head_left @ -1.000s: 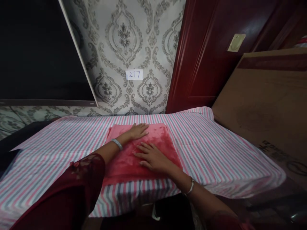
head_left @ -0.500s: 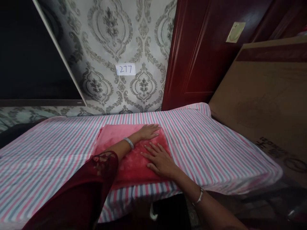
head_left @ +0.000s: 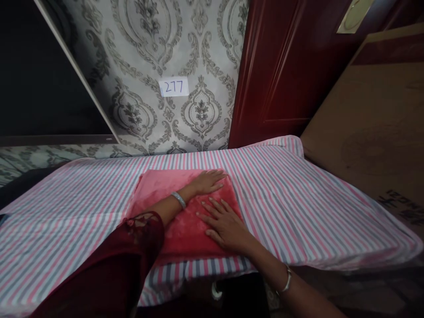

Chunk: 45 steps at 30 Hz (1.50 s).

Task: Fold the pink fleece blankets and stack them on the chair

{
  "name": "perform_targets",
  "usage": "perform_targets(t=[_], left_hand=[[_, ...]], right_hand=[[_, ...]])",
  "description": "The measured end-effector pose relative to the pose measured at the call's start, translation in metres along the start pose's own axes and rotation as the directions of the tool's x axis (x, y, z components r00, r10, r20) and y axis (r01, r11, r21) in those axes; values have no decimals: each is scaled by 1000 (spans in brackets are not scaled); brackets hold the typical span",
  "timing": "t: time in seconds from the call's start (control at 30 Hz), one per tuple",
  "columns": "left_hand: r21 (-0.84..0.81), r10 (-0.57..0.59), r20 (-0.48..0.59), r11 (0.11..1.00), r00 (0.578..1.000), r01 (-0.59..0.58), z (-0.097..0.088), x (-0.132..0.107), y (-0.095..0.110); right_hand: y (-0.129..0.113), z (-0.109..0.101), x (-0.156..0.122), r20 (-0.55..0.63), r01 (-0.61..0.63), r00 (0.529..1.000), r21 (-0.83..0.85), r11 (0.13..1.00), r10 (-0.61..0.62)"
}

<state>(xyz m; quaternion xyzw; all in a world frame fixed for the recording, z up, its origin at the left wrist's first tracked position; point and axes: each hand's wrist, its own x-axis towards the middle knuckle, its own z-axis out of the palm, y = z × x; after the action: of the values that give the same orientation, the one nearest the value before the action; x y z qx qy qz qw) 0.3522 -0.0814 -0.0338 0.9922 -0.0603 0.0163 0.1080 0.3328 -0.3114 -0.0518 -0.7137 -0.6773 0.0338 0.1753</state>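
A folded red plush cloth (head_left: 185, 225) lies flat as a rough square near the front edge of a table, on a striped tablecloth (head_left: 281, 198). Flat on its far right part rests my left hand (head_left: 207, 182), fingers stretched out to the right. My right hand (head_left: 227, 225) presses on the right part of the cloth, palm down with fingers spread, just below the left one. Neither hand grips anything. Both forearms cover some of the cloth and table.
Behind the table is a patterned wall with a paper label (head_left: 174, 86) reading 277. A dark screen (head_left: 49, 79) stands at the left. On the right are a dark red door (head_left: 274, 66) and a large cardboard box (head_left: 371, 123) beside the table.
The camera view has shifted slightly, so the box and door sit farther right. Both hands stay flat on the red cloth, with almost no movement across it.
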Motion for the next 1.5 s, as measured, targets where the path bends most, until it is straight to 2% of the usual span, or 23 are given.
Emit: perform_targets(t=[0.27,0.47,0.6,0.73,0.87,0.97,1.1,1.2,1.33,1.5], left_hand=[[37,-19,-3,999,1000,19,-2,0,3],[32,-72,58,997,996,70,-24,-5,17],[47,-89,53,995,995,87,-48,-36,16],[92,-158,70,984,985,151,-63,-96,4],[159,-247,20,957,969,241,-52,-152,-1],[220,-264,-48,938,963,267,-32,-174,0],[261,-220,-159,931,962,256,-10,-180,-1],[254,-203,-182,936,962,245,-5,-178,-4],[238,-201,-188,941,962,242,-7,-176,-6],[175,-251,-140,946,958,274,-25,-186,5]], right_hand=[[-2,-2,2,-4,2,1000,-54,999,-2],[2,-5,3,9,-3,1000,-101,995,4],[-4,-14,5,-5,-2,1000,-123,992,2],[-30,-18,16,-35,97,994,-126,987,-102],[-52,-3,27,-4,223,974,-133,966,-226],[-55,14,27,5,219,975,-145,965,-220],[-53,23,23,10,190,982,-168,967,-191],[-53,23,22,20,180,984,-186,966,-180],[-55,24,25,25,173,985,-194,966,-171],[-52,11,21,13,154,988,-188,970,-154]])
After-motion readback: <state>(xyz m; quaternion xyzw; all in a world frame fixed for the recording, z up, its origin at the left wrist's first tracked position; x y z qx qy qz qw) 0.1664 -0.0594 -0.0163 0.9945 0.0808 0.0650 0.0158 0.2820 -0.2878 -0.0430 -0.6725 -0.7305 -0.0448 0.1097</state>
